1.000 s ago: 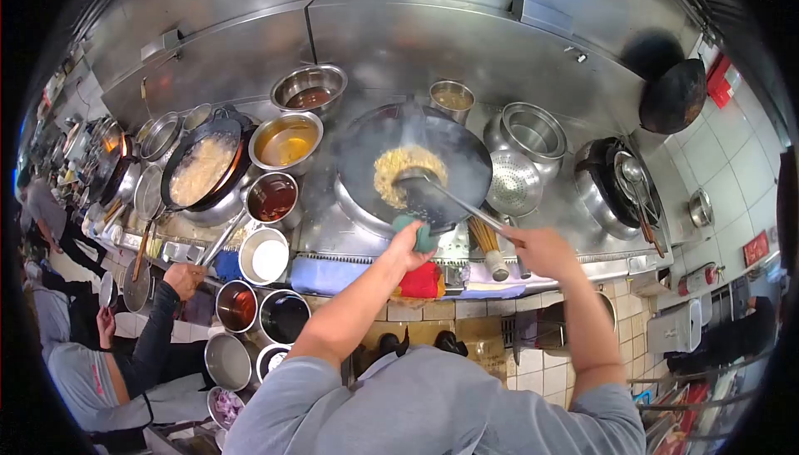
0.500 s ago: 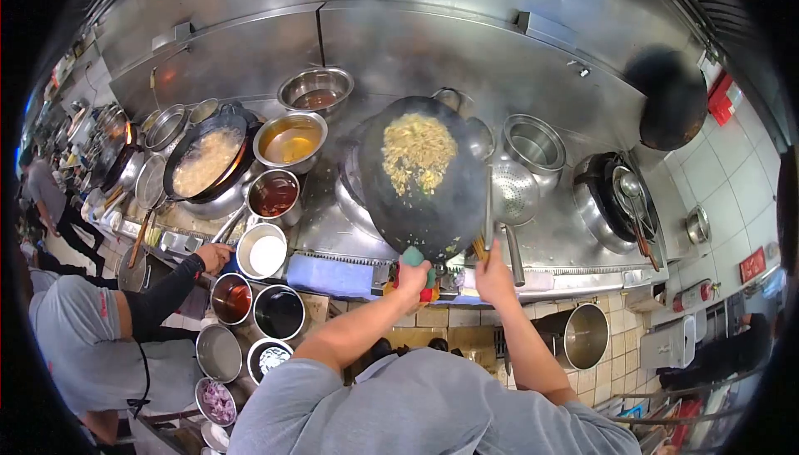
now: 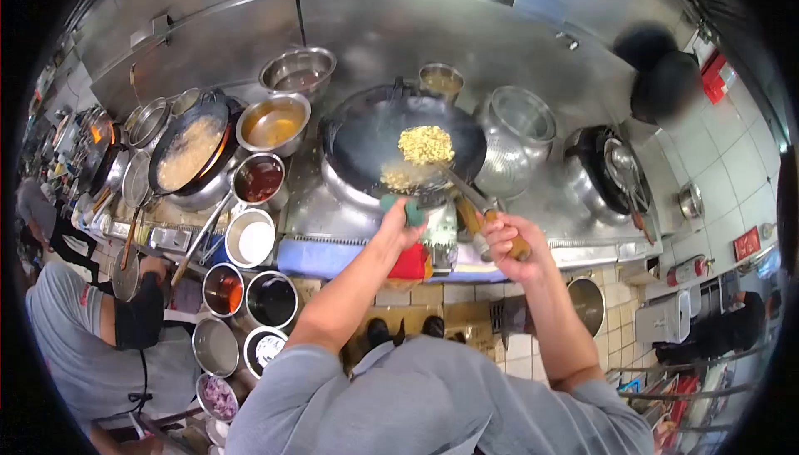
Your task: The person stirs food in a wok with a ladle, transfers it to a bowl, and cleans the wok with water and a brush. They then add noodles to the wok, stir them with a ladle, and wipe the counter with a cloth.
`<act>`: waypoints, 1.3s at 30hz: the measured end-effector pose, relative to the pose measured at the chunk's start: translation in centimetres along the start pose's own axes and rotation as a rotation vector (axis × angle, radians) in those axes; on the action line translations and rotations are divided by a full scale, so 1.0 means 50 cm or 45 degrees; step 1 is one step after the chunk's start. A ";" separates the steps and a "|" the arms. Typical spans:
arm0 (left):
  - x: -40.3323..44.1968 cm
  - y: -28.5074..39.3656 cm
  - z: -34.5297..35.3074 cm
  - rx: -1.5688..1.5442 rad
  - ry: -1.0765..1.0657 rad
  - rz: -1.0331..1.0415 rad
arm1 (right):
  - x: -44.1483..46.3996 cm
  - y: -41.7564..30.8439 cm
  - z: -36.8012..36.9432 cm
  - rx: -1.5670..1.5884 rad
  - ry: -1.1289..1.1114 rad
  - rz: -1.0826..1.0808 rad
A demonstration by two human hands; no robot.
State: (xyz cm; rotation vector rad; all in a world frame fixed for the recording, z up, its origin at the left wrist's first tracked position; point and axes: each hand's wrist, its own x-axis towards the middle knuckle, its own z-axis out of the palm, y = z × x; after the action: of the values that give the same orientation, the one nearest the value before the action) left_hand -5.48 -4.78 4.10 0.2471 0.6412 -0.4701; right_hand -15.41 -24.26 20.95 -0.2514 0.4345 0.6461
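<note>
A dark wok rests on the burner in front of me, with yellow chopped food in two patches inside it. My left hand is closed on a green cloth at the wok's near edge. In my right hand is the wooden handle of a metal ladle, which slants up-left into the wok. The ladle's head is blurred among the lower patch of food. Just below the wok lies a red cloth.
At left, a co-worker stands by a second wok of frothy food. Between the woks are bowls of liquid and sauce pots. A perforated strainer lies right of my wok, a third wok beyond.
The wok was lifted and tilted half a second ago and is now back down on the burner. The ladle, upright beside it then, now reaches into the wok. The co-worker's arm has shifted left.
</note>
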 end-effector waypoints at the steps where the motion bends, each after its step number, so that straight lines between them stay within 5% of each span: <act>1: -0.031 -0.017 0.000 0.108 -0.003 -0.019 | -0.008 -0.009 0.012 -0.026 -0.015 -0.009; 5: -0.137 -0.032 0.023 0.303 0.042 -0.031 | -0.063 -0.033 -0.011 -0.119 -0.079 0.031; 9: -0.053 -0.059 -0.098 1.205 0.268 0.466 | -0.091 -0.061 0.020 -0.551 0.092 -0.035; 11: 0.053 -0.096 -0.249 1.218 0.330 0.947 | -0.080 -0.073 0.030 -0.638 0.251 0.032; 14: -0.034 -0.101 -0.199 0.938 0.293 0.859 | -0.062 -0.076 0.040 -0.561 0.214 0.080; 21: -0.188 -0.047 -0.023 0.417 0.083 0.154 | -0.039 -0.068 0.017 -0.105 -0.051 0.189; 23: -0.158 -0.018 0.009 0.291 -0.064 -0.023 | -0.018 -0.073 0.034 -0.089 -0.095 0.176; 25: -0.052 0.013 0.007 -0.133 0.129 -0.160 | 0.013 -0.073 0.013 -0.064 -0.137 0.191; 31: -0.160 -0.047 0.049 0.222 0.111 0.067 | -0.072 -0.077 0.010 -0.119 -0.036 0.172; 35: -0.073 -0.065 -0.070 0.874 0.227 0.459 | -0.094 -0.103 0.016 -0.590 0.097 0.097; 37: 0.016 -0.104 -0.229 1.211 0.309 0.880 | -0.084 -0.104 0.015 -0.622 0.216 0.140; 39: -0.011 -0.116 -0.247 1.074 0.308 0.887 | -0.072 -0.103 0.015 -0.617 0.175 0.171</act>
State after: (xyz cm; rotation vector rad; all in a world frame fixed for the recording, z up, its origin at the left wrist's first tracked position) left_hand -15.08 -5.16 -5.63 1.2960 0.5164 -0.0045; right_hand -14.50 -29.89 23.74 -0.7344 0.4244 0.8656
